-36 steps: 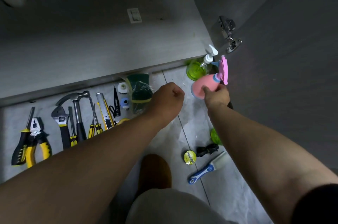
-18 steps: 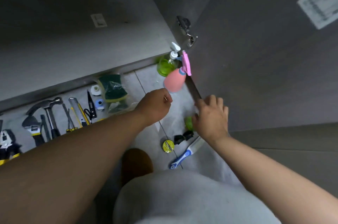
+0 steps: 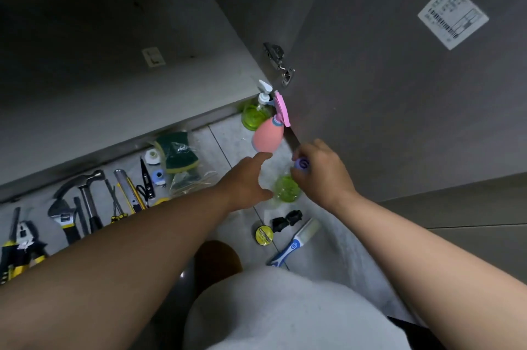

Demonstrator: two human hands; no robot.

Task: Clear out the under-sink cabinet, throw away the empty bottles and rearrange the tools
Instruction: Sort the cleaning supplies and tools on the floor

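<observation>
Well on your side of the pink spray bottle (image 3: 268, 137), a blue-handled brush (image 3: 296, 241), a yellow roll (image 3: 263, 234) and two black clips (image 3: 285, 219) lie on the tiled floor (image 3: 225, 132). Closer to that bottle, your right hand (image 3: 319, 172) has its fingers curled around the purple cap of a clear green bottle (image 3: 286, 189); whether the bottle's base touches the floor is hard to tell. Your left hand (image 3: 245, 181) is spread beside it, holding nothing, forefinger stretched almost to the pink bottle's base. Left of the pink bottle sit bagged sponges (image 3: 178, 152) and a row of tools, a hammer (image 3: 85, 192) among them. Just behind it stands a green pump bottle (image 3: 253, 117), at the edge of the cabinet (image 3: 114, 92). Beyond and to its right is the open door (image 3: 399, 92).
</observation>
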